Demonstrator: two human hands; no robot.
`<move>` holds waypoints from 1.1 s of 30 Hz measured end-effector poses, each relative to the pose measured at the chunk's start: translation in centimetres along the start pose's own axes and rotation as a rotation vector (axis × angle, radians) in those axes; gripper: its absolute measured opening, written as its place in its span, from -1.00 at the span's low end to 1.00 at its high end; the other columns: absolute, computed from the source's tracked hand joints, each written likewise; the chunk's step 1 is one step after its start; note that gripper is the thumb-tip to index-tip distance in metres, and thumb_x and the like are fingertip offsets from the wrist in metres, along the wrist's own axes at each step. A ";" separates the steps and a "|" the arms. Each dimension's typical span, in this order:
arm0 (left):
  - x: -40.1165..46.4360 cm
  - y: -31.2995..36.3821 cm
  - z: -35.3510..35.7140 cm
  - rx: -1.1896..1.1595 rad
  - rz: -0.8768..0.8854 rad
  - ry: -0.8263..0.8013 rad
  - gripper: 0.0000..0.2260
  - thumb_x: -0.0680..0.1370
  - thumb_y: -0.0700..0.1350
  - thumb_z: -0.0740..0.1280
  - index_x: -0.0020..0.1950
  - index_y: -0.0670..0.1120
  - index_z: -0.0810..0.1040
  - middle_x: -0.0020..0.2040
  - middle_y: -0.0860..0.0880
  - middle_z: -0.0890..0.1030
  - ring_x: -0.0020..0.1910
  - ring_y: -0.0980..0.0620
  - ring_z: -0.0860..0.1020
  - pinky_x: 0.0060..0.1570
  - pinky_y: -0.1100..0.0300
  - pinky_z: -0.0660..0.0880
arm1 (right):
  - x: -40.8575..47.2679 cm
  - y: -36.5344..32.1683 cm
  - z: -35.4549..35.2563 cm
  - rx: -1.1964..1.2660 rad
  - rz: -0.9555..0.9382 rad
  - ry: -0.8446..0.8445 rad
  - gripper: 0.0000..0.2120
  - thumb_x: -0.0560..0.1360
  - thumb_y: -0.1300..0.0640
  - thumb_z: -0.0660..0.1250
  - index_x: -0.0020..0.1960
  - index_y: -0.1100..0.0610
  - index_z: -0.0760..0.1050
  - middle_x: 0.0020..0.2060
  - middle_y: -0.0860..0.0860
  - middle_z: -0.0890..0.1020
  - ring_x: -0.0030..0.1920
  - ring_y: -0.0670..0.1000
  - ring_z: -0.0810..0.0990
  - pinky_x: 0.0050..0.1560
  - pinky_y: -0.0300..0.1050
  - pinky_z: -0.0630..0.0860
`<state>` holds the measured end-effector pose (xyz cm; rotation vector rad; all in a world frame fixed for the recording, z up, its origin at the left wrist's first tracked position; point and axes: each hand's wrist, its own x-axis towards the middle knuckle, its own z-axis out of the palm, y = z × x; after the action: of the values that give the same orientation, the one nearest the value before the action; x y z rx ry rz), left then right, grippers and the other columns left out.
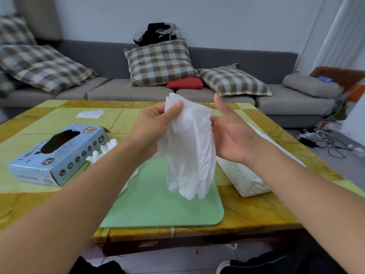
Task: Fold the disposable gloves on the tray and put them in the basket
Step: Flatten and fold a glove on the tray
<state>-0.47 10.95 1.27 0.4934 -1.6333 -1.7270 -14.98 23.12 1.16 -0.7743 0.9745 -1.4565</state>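
Green tray (158, 204) nearest on the yellow table (256, 210). Above it, white disposable glove (189, 147) hangs fingers-down in the air. Left hand (152, 123) pinches its cuff, thumb on front. Right hand (231, 131) open, palm up, fingers against glove's right edge. White basket (246, 180) right of tray. More gloves (102, 153) left of tray, beside blue glove box (59, 155). Sofa (177, 91) beyond.

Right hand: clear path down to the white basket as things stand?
Probably yes. The right hand hovers open just above the basket, with nothing between them. Only its fingers touch the glove, which the left hand pinches.
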 end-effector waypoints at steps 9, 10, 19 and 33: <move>-0.3 1.6 3.2 0.038 0.163 -0.032 -0.90 0.57 -0.14 0.42 0.01 -0.14 0.70 -0.20 -0.04 0.74 -0.27 0.07 0.68 -0.26 0.22 0.60 | -1.3 -1.7 0.4 -0.080 -0.305 0.263 -0.64 0.59 0.25 0.35 0.36 0.33 0.52 0.25 0.25 0.63 0.19 0.16 0.65 0.27 0.06 0.58; -0.3 2.0 3.5 0.051 0.174 -0.068 -0.91 0.55 -0.17 0.43 0.02 -0.14 0.69 -0.18 -0.03 0.74 -0.24 0.08 0.70 -0.25 0.24 0.60 | -1.6 -2.4 0.3 -0.099 -0.326 0.274 -0.65 0.58 0.26 0.35 0.35 0.34 0.52 0.23 0.26 0.63 0.17 0.16 0.66 0.25 0.05 0.59; -0.2 4.7 8.7 -0.082 0.107 -0.260 -0.83 0.60 -0.17 0.38 0.09 -0.24 0.68 -0.02 -0.16 0.73 -0.09 -0.07 0.71 -0.13 0.10 0.65 | -7.9 -10.0 -0.8 -0.432 -0.390 0.395 -0.66 0.52 0.31 0.38 0.29 0.35 0.56 0.16 0.27 0.67 0.13 0.20 0.68 0.16 0.06 0.64; 7.4 3.7 12.9 -0.042 0.294 -0.203 -0.88 0.61 -0.15 0.38 0.05 -0.12 0.71 0.00 -0.10 0.74 -0.01 -0.07 0.71 -0.02 0.01 0.65 | -4.6 -13.4 -7.6 -0.557 -0.750 0.508 -0.88 0.51 0.28 0.47 0.05 0.23 0.66 -0.02 0.17 0.74 0.03 0.17 0.72 0.07 0.11 0.66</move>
<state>-13.65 14.98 8.01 0.0527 -1.7080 -1.6248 -27.15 28.60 10.19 -1.2995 1.6252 -2.1217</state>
